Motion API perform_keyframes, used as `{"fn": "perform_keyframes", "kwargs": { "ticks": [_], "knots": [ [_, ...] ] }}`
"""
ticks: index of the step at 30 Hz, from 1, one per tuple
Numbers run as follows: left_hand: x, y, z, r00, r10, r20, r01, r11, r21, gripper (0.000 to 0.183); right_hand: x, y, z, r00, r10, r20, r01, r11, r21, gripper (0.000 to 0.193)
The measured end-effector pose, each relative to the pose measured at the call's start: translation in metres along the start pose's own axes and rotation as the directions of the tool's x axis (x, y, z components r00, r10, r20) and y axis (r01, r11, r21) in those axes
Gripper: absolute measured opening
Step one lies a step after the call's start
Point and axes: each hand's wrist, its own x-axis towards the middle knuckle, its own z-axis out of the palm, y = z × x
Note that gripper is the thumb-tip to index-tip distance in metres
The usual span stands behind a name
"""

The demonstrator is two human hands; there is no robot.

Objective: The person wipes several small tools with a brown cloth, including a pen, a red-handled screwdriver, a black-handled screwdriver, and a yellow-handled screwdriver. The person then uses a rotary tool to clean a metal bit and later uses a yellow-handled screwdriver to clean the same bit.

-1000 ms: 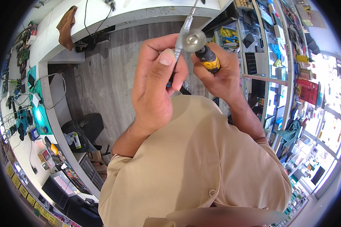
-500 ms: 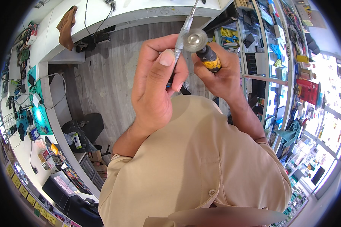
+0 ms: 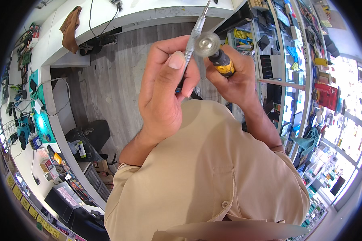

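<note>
My left hand [image 3: 163,86] is closed around a slim silver screwdriver-like tool [image 3: 194,35], held upright between thumb and fingers. Its thin metal tip points up and away from me, and a dark lower end shows below my fingers. A yellow-and-black rotary tool [image 3: 222,64] is gripped in my right hand [image 3: 239,78]. The round disc [image 3: 207,44] on its head looks blurred, as if spinning. That disc is right beside the silver shaft, at its right edge; whether they touch I cannot tell.
A white counter [image 3: 136,18] with a brown cloth [image 3: 70,30] runs along the far side. On the left bench are a teal mat [image 3: 44,112], cables and a laptop [image 3: 67,195]. A black chair [image 3: 90,138] stands beside it. Glass shelves [image 3: 283,48] full of goods line the right.
Both hands keep almost the same pose. The silver tool and the rotary tool have barely shifted against each other, and the disc is still blurred.
</note>
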Motion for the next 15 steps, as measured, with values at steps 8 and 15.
{"fn": "perform_keyframes", "kwargs": {
  "ticks": [8,15],
  "knots": [
    [0.0005,0.0011,0.0019,1.000,-0.015,0.004,0.015,1.000,-0.026,0.044,-0.0010,0.0000,-0.0036,0.999,-0.008,0.035,0.008,1.000,-0.014,0.016],
    [0.0008,-0.0043,-0.0008,0.998,0.019,0.055,-0.013,0.993,-0.113,0.041,-0.0006,0.0024,-0.0021,1.000,-0.001,-0.006,0.001,0.999,-0.039,0.017]
  ]
}}
